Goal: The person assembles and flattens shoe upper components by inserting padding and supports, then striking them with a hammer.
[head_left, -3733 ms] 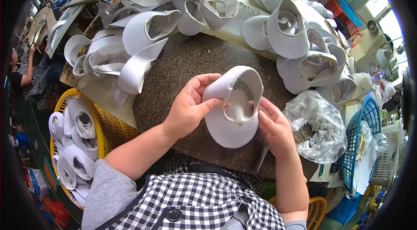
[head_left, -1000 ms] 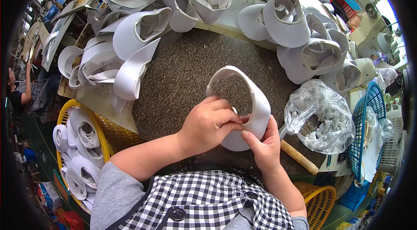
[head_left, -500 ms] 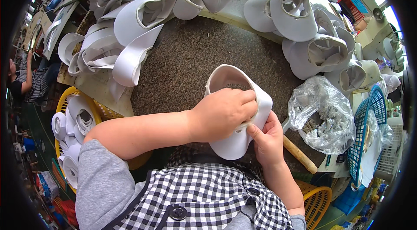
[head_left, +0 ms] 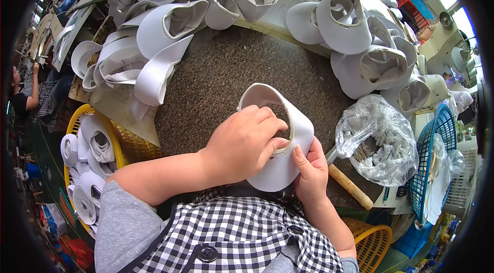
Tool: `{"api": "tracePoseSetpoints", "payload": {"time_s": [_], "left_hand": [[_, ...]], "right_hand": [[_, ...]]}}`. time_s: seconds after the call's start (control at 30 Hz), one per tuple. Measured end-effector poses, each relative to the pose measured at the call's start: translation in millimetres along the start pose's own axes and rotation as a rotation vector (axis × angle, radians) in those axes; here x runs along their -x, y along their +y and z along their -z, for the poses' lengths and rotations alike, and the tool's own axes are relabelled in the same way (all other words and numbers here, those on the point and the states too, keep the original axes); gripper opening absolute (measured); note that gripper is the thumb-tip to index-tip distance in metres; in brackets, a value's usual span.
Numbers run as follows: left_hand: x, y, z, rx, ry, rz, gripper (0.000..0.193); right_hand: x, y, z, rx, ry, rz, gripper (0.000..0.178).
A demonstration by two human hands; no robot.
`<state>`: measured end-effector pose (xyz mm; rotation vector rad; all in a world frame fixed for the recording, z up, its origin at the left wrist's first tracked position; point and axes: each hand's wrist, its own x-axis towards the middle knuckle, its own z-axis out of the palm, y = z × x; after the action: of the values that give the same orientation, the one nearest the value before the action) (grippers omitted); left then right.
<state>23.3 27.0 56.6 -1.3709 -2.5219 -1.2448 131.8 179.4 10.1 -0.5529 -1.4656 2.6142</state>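
A white sun visor cap (head_left: 303, 126) is tilted above the dark speckled table top, its round opening facing up and its brim toward my body. My right hand (head_left: 313, 172) grips its right side, thumb on the outer face and the other fingers mostly hidden behind. My left hand (head_left: 244, 141) reaches over the opening from the left. Its thumb tip is at the inner edge of the band, close to small holes in the brim. The forefinger is curled above the thumb with a gap between them, and I see nothing between the tips.
White visors are heaped at the back left (head_left: 170, 26) and back right (head_left: 342, 26). At right are a clear plastic bag (head_left: 378, 139), a wooden-handled tool (head_left: 351, 186) and a blue basket (head_left: 429, 162). A yellow basket (head_left: 119, 152) of white rolled pieces stands at left.
My left hand has lifted back from the visor's band, and its thumb and forefinger have come apart. The visor and my right hand have shifted slightly left.
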Motion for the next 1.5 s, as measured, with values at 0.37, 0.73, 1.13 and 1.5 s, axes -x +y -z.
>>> {"api": "tracePoseSetpoints", "payload": {"time_s": [0.37, 0.73, 1.13, 1.5], "left_hand": [[3.5, -8.7, -33.9, 0.022, 0.081, -0.101, 0.01], [-18.5, -37.7, 16.6, -0.344, 0.221, -0.218, 0.014], [19.5, 8.8, 32.6, 0.046, -0.565, -0.086, 0.03], [-5.4, -1.2, -30.9, 0.196, 0.027, 0.043, 0.01]], "right_hand": [[5.4, 2.2, -4.4, 0.062, -0.057, 0.056, 0.03], [8.0, -0.6, 5.6, 0.152, 0.04, 0.173, 0.025], [0.7, 4.0, 10.1, 0.099, 0.103, 0.186, 0.025], [12.8, -2.7, -6.2, 0.201, 0.019, 0.217, 0.03]]}}
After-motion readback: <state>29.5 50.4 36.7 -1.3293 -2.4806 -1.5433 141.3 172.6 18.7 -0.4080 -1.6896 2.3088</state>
